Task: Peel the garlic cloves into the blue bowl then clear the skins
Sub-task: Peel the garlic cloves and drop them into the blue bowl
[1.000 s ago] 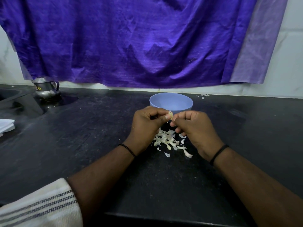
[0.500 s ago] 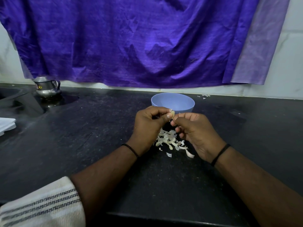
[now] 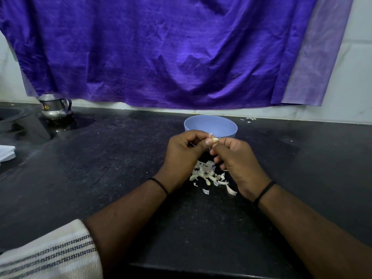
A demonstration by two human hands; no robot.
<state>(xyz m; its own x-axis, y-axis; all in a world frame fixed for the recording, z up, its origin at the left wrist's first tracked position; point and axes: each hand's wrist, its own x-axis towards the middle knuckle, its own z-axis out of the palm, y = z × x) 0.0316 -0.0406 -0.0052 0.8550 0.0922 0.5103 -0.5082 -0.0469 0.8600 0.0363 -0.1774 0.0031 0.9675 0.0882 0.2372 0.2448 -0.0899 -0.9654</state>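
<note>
Striped cream sleeve (image 3: 50, 256) sits nearest, low left, on the left arm. Dark speckled bench (image 3: 100, 178) runs from the front edge back to the wall. Past the wrists lies a pile of pale skins (image 3: 209, 174) on the bench, below and between the hands, a few stray flakes nearer the person.

Above the pile, left hand (image 3: 185, 152) and right hand (image 3: 235, 158) meet fingertip to fingertip. Both sets of fingers are curled and pinch one garlic clove (image 3: 215, 140), held clear of the bench. A flap of skin sticks up from its left side. The clove looks to lie roughly left-right between the two thumbs, though it is too small to be sure. Step judged: stripping the skin from this clove.

Key relation: blue bowl (image 3: 211, 125) stands just behind the fingers, its near rim partly hidden by them. The clove is just in front of the rim, so the drop needs only a short push forward and away. Either hand is about equally near. Whether cloves lie inside cannot be told.

Open bench lies on both sides of the bowl. Far left, a steel pot (image 3: 55, 107) by a sink edge, well apart. A purple cloth (image 3: 161, 47) hangs on the back wall.
</note>
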